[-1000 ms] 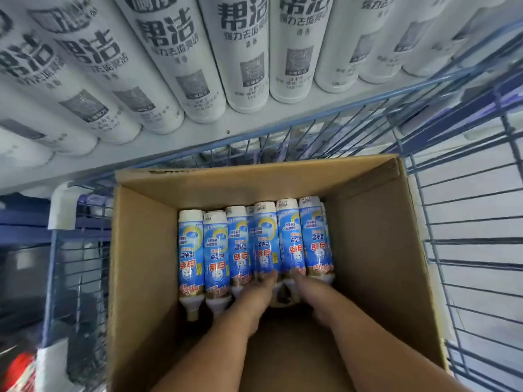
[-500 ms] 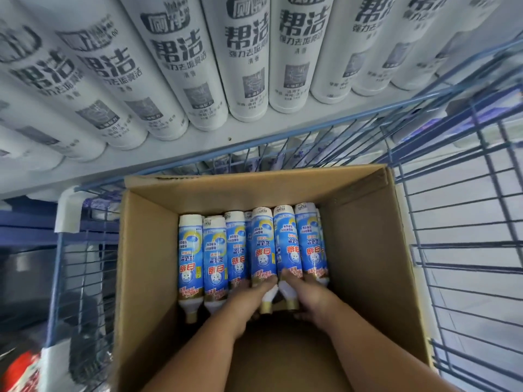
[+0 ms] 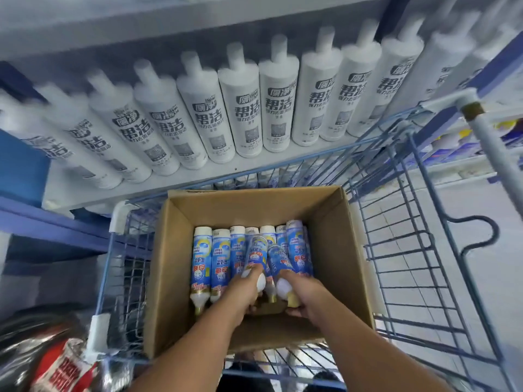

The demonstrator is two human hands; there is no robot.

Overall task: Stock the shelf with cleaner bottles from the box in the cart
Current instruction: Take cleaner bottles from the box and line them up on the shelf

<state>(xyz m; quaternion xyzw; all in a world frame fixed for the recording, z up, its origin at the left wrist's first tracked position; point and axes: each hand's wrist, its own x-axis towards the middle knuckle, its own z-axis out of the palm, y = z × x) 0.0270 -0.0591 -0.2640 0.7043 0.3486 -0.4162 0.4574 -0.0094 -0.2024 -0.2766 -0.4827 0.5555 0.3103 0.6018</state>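
Observation:
An open cardboard box sits in a blue wire cart. Several blue-labelled cleaner bottles lie side by side in it, white bases toward the shelf. My left hand grips the neck end of one blue bottle, tilted up out of the row. Beside it my right hand grips a second blue bottle, also tilted up. The shelf beyond the cart carries a row of white cleaner bottles.
The cart's white handle post rises at the right. A red and white package lies outside the cart at lower left. A blue shelf rail runs along the left. The box's near half shows bare cardboard.
Both hands have closed on two bottles and lifted their neck ends out of the row. The camera has pulled back and tilted up, showing more of the shelf.

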